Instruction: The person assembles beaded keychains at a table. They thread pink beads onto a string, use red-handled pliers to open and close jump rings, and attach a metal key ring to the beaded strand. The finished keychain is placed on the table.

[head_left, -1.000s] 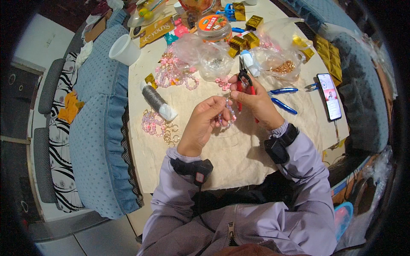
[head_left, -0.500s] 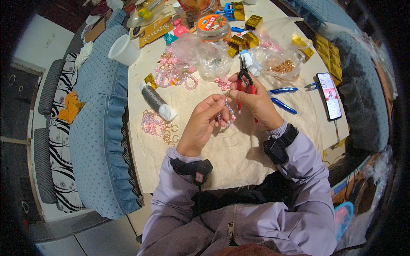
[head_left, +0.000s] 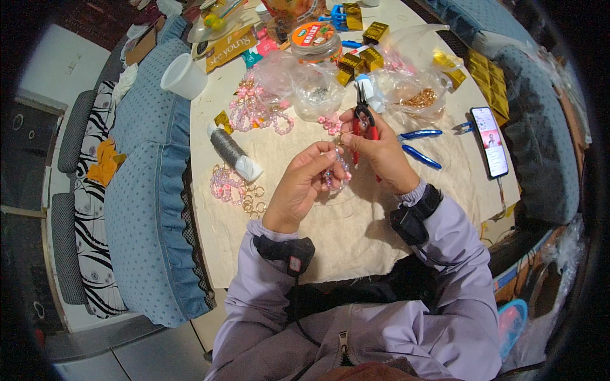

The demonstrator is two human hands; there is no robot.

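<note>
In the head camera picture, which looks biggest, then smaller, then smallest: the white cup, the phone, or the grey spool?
1. Phone, the longest.
2. and 3. White cup and grey spool look about alike, so I won't rank them; the fisheye bending near the rim makes it unsure.

one white cup [head_left: 184,76], one phone [head_left: 490,141], one grey spool [head_left: 232,153], two hands [head_left: 298,185]

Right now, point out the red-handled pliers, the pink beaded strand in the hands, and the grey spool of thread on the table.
red-handled pliers [head_left: 363,118], head view, on the black pivot near the jaws.
pink beaded strand [head_left: 338,179], head view, on the beads hanging between the hands.
grey spool of thread [head_left: 227,147], head view, on the wound grey middle.
</note>
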